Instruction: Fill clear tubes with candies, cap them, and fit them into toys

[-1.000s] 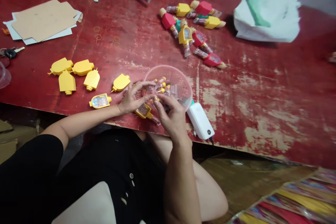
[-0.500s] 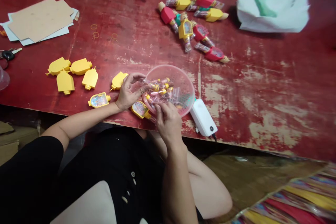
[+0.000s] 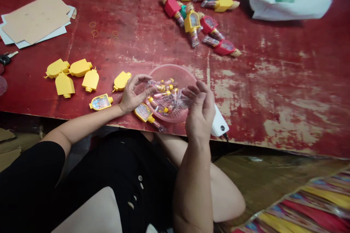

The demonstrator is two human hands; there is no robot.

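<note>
My left hand [image 3: 134, 94] is at the left rim of a pink plastic basket [image 3: 175, 119]. Its thumb and fingers are closed on a small clear tube [image 3: 156, 86] with a yellow end. Over the basket's right side is my right hand [image 3: 201, 111], fingers apart and slightly blurred, near clear plastic pieces [image 3: 179, 98]. Several small filled tubes with yellow caps [image 3: 161, 94] lie in the basket. A yellow arched toy case [image 3: 142, 112] with a tube on its end lies against the basket's lower left. Another yellow case [image 3: 122, 81] lies beyond my left wrist.
More yellow cases [image 3: 65, 84] lie at the left. Several assembled red, yellow and green toys [image 3: 192, 22] are heaped farther back. A white device [image 3: 219, 123] sits right of the basket. Rubber bands [image 3: 94, 33], cardboard sheets [image 3: 35, 20] and a white bag [image 3: 290, 0] are also on the table.
My right hand has moved right and a little up, from the basket's front rim to its right side. My left hand has stayed at the left rim with the tube. The view has shifted slightly.
</note>
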